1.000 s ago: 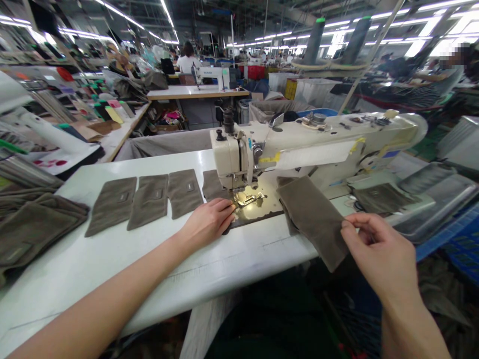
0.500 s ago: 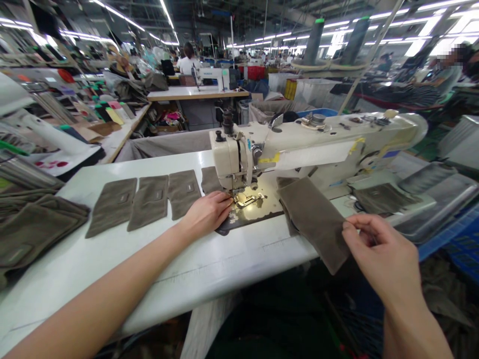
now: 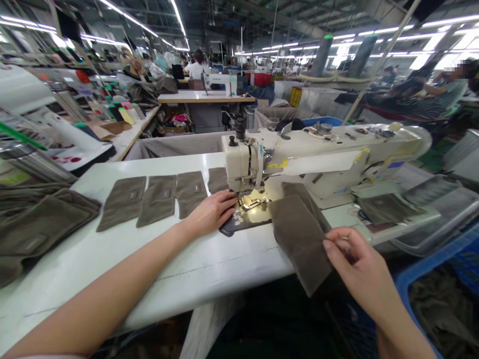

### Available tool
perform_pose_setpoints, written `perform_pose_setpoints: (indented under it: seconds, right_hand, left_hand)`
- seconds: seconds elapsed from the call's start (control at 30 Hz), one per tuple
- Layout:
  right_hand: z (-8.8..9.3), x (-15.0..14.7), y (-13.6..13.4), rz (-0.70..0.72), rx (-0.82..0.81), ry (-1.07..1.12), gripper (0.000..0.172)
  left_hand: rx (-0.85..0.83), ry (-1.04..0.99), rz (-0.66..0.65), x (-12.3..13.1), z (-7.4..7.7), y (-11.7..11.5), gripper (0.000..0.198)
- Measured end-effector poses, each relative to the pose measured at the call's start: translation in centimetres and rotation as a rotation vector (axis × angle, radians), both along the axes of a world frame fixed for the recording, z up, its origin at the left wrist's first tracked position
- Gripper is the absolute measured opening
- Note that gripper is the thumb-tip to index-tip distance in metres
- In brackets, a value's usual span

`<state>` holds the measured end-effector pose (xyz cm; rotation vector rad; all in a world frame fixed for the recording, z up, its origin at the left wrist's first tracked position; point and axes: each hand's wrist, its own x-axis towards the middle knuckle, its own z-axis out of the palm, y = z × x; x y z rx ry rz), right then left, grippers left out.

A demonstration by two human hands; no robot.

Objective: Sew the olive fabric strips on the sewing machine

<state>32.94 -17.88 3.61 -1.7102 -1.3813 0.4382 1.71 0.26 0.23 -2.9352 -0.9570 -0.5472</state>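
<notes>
My left hand point(image 3: 211, 212) lies flat on the white table point(image 3: 112, 259), fingers stretched toward the presser foot point(image 3: 252, 202) of the cream sewing machine point(image 3: 318, 149). It rests on the end of a chain of brown-grey fabric pieces point(image 3: 160, 199) running left from the needle. My right hand point(image 3: 355, 271) pinches the near right edge of a loose brown-grey fabric piece point(image 3: 299, 237) lying to the right of the needle plate and hanging over the table's front edge.
A stack of the same fabric point(image 3: 33, 224) sits at the far left. More pieces lie on a tray point(image 3: 389, 209) right of the machine. A blue crate point(image 3: 434, 264) stands low on the right. Other sewing stations and people fill the background.
My right hand has drawn the loose fabric piece left toward the needle. My left hand has slid slightly closer to the presser foot.
</notes>
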Motion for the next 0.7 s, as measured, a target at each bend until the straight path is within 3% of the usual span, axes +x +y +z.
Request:
perform_pose_setpoints:
  seconds: [0.1,0.2,0.33,0.47,0.53,0.7]
  right_hand:
    - [0.2,-0.5,-0.5,0.051,0.010,0.111,0.031]
    - [0.6,-0.5,-1.1,0.148,0.006,0.225,0.026]
    - [1.2,-0.5,-2.1,0.220,0.035,0.353,0.022]
    - [1.5,-0.6,-2.7,0.204,0.186,0.123,0.011]
    - [1.5,-0.7,-2.7,0.226,0.290,-0.029,0.013]
    - [2.9,-1.7,-2.7,0.387,0.423,-0.211,0.026]
  left_hand:
    - [-0.036,-0.017,0.007,-0.3,-0.6,0.2,0.038]
    - [-0.049,-0.041,0.037,-1.0,-1.0,0.1,0.040]
    - [-0.070,-0.056,0.090,-3.9,-1.0,-0.5,0.040]
    - [-0.112,-0.028,0.138,-7.3,-0.5,-2.0,0.041]
    - [-0.131,-0.020,0.162,-7.8,-0.2,-2.8,0.041]
    - [-0.180,-0.121,0.175,-4.3,1.5,-6.2,0.035]
